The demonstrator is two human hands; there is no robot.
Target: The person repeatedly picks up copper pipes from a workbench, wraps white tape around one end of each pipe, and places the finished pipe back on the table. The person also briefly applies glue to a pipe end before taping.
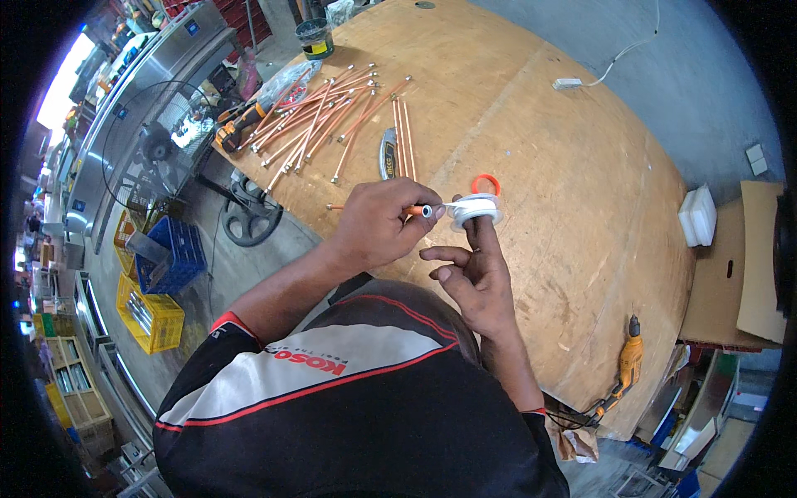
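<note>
My left hand (378, 217) is closed around a thin copper tube (334, 207), whose end with a metal fitting (426, 212) sticks out past the thumb and forefinger. A white spool of thread seal tape (475, 209) sits on the raised fingers of my right hand (480, 278). A short white strip runs from the spool to the left fingertips, beside the tube's end. The right thumb and another finger stay apart from the spool. Just beyond the spool lies an orange ring (486, 184) on the wooden table (573, 207).
Many copper tubes (320, 112) with metal ends lie piled at the far left, several more beside a utility knife (388, 153). An orange power tool (237, 129) and a dark tub (315, 38) stand near that edge. At right lie an orange drill (631, 361) and a cardboard box (718, 286).
</note>
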